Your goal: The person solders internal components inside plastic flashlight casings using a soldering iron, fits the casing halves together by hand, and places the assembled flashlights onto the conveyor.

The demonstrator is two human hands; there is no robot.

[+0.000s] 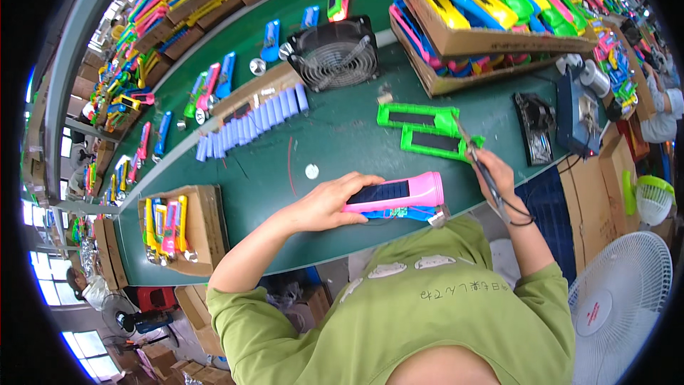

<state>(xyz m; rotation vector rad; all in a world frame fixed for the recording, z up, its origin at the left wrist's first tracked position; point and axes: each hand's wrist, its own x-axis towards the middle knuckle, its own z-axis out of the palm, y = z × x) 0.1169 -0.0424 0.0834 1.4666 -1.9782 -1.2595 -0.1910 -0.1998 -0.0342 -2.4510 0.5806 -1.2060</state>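
My left hand [324, 203] grips the left end of a pink flashlight casing [426, 190] near the table's front edge. A dark solar panel [388, 193] is set into the pink casing. Along its near side lies a blue shell part [406, 213] with a small green circuit board, and a silvery lamp cup [438, 217] sits at its right end. My right hand [493, 173] is closed round a soldering iron [487, 177] with a dark handle and cable. The iron's tip points up and left, close to two green casing frames [420, 118] with dark panels.
A row of lilac battery cells [256, 122] lies left of a black box fan [333, 53]. Cardboard boxes of coloured casings [499, 36] stand at the back right; another box [206, 232] sits at the left. A blue soldering station [576, 110] and black tray [536, 128] are at the right.
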